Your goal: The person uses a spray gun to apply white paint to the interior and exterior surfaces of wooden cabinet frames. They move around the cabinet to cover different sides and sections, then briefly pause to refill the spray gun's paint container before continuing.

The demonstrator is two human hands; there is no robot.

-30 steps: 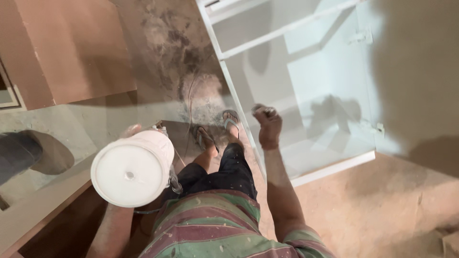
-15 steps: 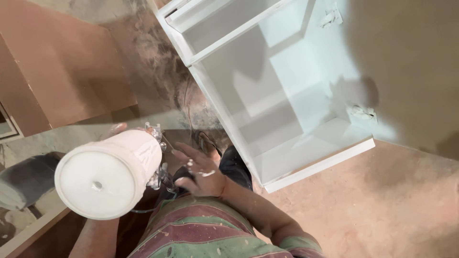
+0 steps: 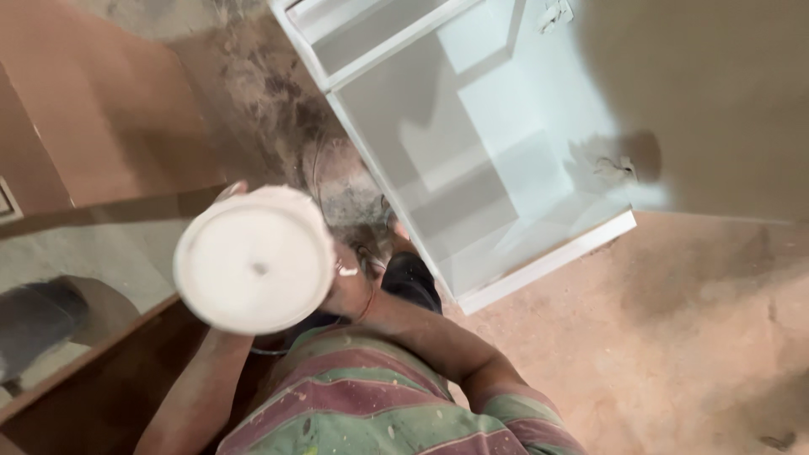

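A white round paint cup (image 3: 253,261) sits on top of a spray gun and fills the middle left of the view, its lid facing me. My left hand (image 3: 229,192) holds it from behind; only a fingertip shows above the rim, and the forearm rises from below. My right hand (image 3: 350,285) reaches across my striped shirt (image 3: 362,404) and touches the gun just under the cup's right edge. The cup hides its fingers. An open white cabinet (image 3: 472,168) lies on the floor just beyond.
A white cabinet door with a metal hinge (image 3: 617,167) stands open at the right. Brown boards (image 3: 101,109) lean at the left above a grey panel (image 3: 109,244). A dark object (image 3: 34,320) lies at the far left. Dusty floor (image 3: 674,337) spreads to the right.
My right hand came down from beside the cabinet edge to the gun under the cup. The cup rose closer to the camera, and the view shifted toward the cabinet.
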